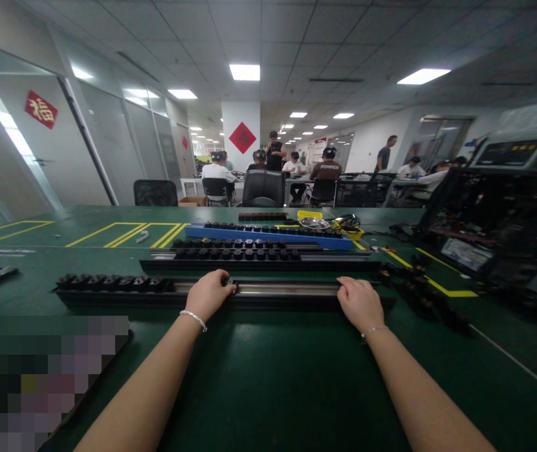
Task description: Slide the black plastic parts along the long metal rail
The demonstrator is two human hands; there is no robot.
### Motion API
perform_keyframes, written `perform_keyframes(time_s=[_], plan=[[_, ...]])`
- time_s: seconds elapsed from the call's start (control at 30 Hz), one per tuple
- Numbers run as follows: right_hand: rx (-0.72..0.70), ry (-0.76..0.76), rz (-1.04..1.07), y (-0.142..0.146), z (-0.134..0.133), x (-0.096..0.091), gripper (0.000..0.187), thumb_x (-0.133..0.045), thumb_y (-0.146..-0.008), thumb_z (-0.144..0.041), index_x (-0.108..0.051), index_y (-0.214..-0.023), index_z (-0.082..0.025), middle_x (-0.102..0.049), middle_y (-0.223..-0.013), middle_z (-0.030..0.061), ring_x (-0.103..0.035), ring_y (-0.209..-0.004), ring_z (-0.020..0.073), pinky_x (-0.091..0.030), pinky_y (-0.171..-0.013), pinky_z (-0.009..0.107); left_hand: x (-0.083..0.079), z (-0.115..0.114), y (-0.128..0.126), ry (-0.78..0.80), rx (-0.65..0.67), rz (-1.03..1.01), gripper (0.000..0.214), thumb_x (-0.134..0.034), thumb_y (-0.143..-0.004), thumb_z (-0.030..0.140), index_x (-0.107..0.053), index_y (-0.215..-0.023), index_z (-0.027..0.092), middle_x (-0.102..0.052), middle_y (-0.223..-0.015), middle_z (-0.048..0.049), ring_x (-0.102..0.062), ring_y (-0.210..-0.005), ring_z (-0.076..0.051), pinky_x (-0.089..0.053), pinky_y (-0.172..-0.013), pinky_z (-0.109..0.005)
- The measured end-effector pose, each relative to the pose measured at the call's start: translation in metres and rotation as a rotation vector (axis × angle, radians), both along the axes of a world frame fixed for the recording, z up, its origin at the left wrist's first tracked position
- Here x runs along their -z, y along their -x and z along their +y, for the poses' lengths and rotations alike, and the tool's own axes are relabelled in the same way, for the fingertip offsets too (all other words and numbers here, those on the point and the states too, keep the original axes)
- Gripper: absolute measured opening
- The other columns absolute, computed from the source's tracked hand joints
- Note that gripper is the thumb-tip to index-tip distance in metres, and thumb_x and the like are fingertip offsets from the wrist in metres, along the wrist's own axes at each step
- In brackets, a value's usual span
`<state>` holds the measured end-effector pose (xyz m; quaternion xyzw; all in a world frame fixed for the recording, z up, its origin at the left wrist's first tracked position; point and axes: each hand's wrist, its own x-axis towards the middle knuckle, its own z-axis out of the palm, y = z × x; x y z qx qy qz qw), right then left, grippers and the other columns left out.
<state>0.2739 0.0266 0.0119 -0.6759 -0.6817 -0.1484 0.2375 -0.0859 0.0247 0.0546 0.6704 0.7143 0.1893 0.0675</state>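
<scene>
A long black rail with a metal channel [287, 289] lies across the green table in front of me. Several small black parts [113, 282] sit in a row on its left end. My left hand [208, 294] rests on the rail near its middle, fingers curled in a pinch on something too small to make out. My right hand [359, 301] lies on the rail further right, fingers bent over its edge and gripping it. A loose heap of the same black parts [419, 295] lies just right of the rail's end.
Behind lie a second black rail [259, 258] full of parts and a blue rail [268, 233]. A yellow tray with a metal bowl [313, 221] stands further back. An open black machine case [494, 220] is at right. People sit at far desks.
</scene>
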Motion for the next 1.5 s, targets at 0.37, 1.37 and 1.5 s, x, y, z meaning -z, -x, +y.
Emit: perform_keyframes(time_s=[0.37,1.37,1.5], plan=[[0.015,0.018,0.014,0.001,-0.002,-0.001,0.041,-0.033,-0.085,-0.026,-0.066,-0.108,-0.021,-0.065,-0.114,0.0042,-0.054,-0.104,0.0238,-0.044,-0.083,0.038,0.003,0.001,-0.004,-0.015,0.042,-0.066,0.033,-0.060,-0.077,0.039,-0.061,-0.107,0.024,-0.067,-0.112,-0.0041,-0.061,-0.102,-0.020,-0.045,-0.084,-0.027],[0.004,0.019,0.041,0.002,-0.002,-0.003,0.041,-0.034,-0.085,-0.024,-0.066,-0.109,-0.018,-0.065,-0.115,0.0057,-0.054,-0.103,0.0241,-0.044,-0.085,0.039,0.013,0.004,-0.012,-0.046,0.152,-0.217,0.031,-0.062,-0.076,0.027,-0.061,-0.106,0.020,-0.069,-0.105,-0.0050,-0.064,-0.098,-0.018,-0.048,-0.085,-0.025],[0.007,0.034,0.051,0.003,-0.003,-0.003,0.041,-0.033,-0.085,-0.025,-0.066,-0.109,-0.018,-0.065,-0.115,0.0058,-0.054,-0.104,0.0242,-0.044,-0.085,0.039,0.013,0.003,-0.014,-0.044,0.173,-0.230,0.031,-0.061,-0.077,0.025,-0.061,-0.107,0.019,-0.069,-0.105,-0.0055,-0.064,-0.097,-0.017,-0.048,-0.086,-0.026]])
